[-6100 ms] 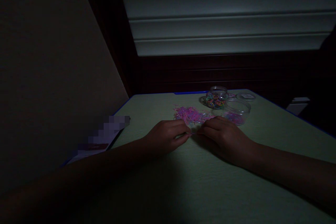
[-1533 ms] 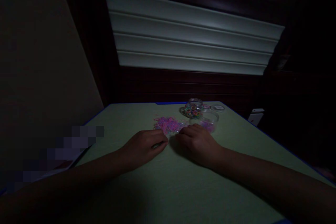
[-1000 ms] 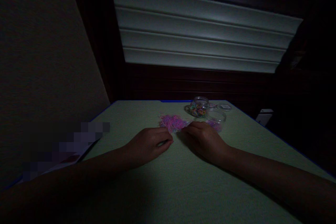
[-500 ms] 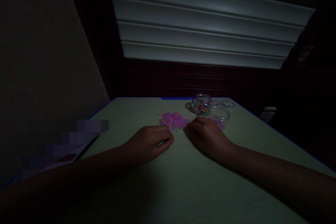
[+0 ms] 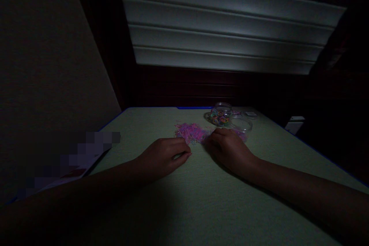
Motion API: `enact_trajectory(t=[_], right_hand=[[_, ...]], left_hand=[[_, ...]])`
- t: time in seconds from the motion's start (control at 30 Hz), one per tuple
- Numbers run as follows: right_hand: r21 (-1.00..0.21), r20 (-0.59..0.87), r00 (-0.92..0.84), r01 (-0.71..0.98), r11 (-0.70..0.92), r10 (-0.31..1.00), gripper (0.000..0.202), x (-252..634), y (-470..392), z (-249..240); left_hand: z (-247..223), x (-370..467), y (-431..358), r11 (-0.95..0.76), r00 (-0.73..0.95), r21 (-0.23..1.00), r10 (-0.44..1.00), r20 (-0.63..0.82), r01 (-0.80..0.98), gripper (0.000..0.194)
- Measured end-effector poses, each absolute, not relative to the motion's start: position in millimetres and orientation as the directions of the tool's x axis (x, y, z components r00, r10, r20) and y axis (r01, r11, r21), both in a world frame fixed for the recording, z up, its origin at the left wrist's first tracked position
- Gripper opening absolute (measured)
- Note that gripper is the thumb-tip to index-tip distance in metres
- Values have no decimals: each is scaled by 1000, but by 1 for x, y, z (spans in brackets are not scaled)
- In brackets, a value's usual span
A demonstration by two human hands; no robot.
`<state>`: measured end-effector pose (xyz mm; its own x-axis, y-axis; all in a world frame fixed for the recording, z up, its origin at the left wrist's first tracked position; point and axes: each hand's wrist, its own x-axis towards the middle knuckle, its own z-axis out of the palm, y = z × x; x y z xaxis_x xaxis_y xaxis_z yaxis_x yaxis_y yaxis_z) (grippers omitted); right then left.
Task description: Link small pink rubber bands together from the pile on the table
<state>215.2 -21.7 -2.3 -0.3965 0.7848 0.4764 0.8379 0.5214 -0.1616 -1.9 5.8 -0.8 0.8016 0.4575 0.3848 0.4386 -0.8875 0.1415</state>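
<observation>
A loose pile of small pink and purple bands (image 5: 190,132), which look like little rubber bands, lies on the pale green table (image 5: 196,203). Just in front of its left side, my left hand (image 5: 164,157) has thumb and forefinger pinched together; anything between them is too small to make out. My right hand (image 5: 229,150) rests with curled fingers at the pile's right edge, and its fingertips are dark and partly hidden. Behind my right hand stands an open clear tub (image 5: 245,125) with pink bands in it, partly covered by the hand.
A clear jar (image 5: 221,115) of colourful hair ties stands near the table's far edge. Right of it lies a clear lid (image 5: 250,115). A flat item, partly blurred out, is at the left edge. A white object (image 5: 294,125) shows beyond the right edge. The room is dim.
Both hands hold nearly the same place and pose. The picture is slightly darker, and the bands look unmoved.
</observation>
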Motion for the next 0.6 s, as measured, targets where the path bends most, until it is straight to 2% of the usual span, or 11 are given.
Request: enact_trajectory(t=[0.4, 0.5, 0.6], right_hand=[[-203, 569, -415, 765, 611, 710, 17, 214, -28, 1], [-169, 586, -436, 759, 629, 683, 18, 214, -25, -1], [-136, 569, -470, 755, 642, 674, 19, 214, -21, -2]], left_hand=[[0, 0, 4, -882, 795, 145, 467, 387, 447, 19], [0, -1, 5, -877, 797, 130, 476, 373, 462, 17], [5, -1, 4, -859, 807, 125, 511, 296, 497, 17]])
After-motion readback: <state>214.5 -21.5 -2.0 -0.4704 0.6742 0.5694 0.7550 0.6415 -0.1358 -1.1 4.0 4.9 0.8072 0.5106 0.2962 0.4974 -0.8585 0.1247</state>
